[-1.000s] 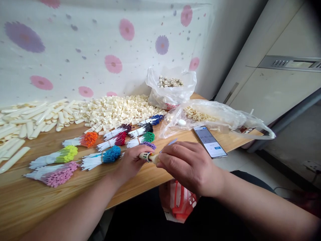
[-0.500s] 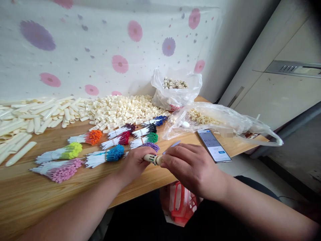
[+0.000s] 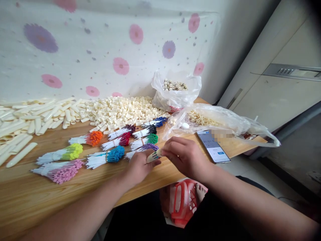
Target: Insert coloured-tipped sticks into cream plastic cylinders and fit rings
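My left hand (image 3: 139,167) pinches a small cream plastic piece (image 3: 153,156) above the front edge of the wooden table (image 3: 45,194). My right hand (image 3: 184,155) is closed, its fingertips meeting the same piece from the right. Just beyond my hands lie bundles of thin white sticks with coloured tips: purple (image 3: 147,147), teal (image 3: 112,154), green (image 3: 150,138), red (image 3: 124,139), orange (image 3: 94,137), yellow (image 3: 71,151) and pink (image 3: 64,170).
A heap of cream ribbed pieces (image 3: 120,110) and long cream tubes (image 3: 30,117) fills the back of the table. Two clear bags (image 3: 175,90) (image 3: 220,122) of small parts stand at the right, beside a phone (image 3: 213,146). A red basket (image 3: 182,202) sits under the table edge.
My right hand has pulled in and curled over the piece, and the thin pale strip that stuck out above it no longer shows. The piece now tilts up to the right.
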A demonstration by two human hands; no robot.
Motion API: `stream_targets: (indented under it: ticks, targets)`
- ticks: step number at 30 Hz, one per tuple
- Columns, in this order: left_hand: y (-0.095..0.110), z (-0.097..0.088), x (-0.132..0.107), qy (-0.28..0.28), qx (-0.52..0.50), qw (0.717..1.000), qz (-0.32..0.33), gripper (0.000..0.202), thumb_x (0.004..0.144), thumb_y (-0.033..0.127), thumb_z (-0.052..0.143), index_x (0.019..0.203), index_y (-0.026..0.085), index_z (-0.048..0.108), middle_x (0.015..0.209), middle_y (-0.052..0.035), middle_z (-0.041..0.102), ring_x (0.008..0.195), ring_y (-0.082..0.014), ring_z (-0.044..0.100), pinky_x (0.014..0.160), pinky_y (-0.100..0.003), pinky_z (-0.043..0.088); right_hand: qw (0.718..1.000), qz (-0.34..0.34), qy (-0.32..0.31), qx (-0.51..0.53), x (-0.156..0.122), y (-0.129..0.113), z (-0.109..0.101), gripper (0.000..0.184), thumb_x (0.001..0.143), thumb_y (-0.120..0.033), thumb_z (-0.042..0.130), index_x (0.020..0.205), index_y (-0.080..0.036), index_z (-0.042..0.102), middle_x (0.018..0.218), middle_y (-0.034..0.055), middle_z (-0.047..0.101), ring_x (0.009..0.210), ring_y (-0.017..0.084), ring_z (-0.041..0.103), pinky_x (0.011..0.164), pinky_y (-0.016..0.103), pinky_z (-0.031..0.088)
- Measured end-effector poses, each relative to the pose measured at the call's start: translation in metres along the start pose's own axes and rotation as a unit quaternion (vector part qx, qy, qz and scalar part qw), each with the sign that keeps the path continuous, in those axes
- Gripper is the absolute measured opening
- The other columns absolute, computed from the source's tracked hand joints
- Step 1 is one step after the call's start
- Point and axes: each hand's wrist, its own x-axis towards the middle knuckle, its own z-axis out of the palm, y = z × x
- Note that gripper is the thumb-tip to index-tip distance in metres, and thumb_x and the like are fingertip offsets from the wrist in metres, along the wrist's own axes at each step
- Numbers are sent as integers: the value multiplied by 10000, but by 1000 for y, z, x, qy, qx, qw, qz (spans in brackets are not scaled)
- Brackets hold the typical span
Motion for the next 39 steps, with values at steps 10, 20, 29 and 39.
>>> stream_targets:
  ticks: [10, 20, 29, 39]
  targets:
    - [5, 6, -2, -79, -260, 961, -55, 404, 844, 580, 480, 881, 178, 477, 629, 48, 439, 497, -91, 402, 479, -222, 347, 962, 170, 34, 213, 4, 8, 10, 121, 808, -197, 622, 917, -145, 612, 828, 36, 634, 716, 118, 610, 650, 250, 506]
    - [4, 11, 0, -63, -230, 969, -65, 484, 807, 661, 454, 857, 179, 452, 553, 72, 416, 452, -83, 388, 432, -202, 328, 948, 223, 20, 228, 9, 11, 26, 255, 708, -85, 622, 915, -189, 514, 804, -8, 589, 728, 126, 599, 629, 244, 508]
    - [2, 4, -7, -95, -271, 952, -104, 510, 791, 688, 449, 808, 178, 443, 509, 86, 374, 415, -60, 335, 406, -180, 337, 994, 65, 19, 86, 3, 17, 13, 317, 920, -210, 464, 1213, -143, 564, 1182, 147, 600, 1070, 205, 587, 914, 354, 490]
    - [-1, -9, 3, 47, -318, 937, -139, 599, 755, 642, 562, 1158, 227, 407, 919, -38, 610, 622, -115, 556, 534, -228, 467, 980, 128, 4, 149, 48, 62, -29, 87, 829, -219, 597, 775, -166, 641, 710, 9, 653, 650, 111, 594, 610, 221, 464]
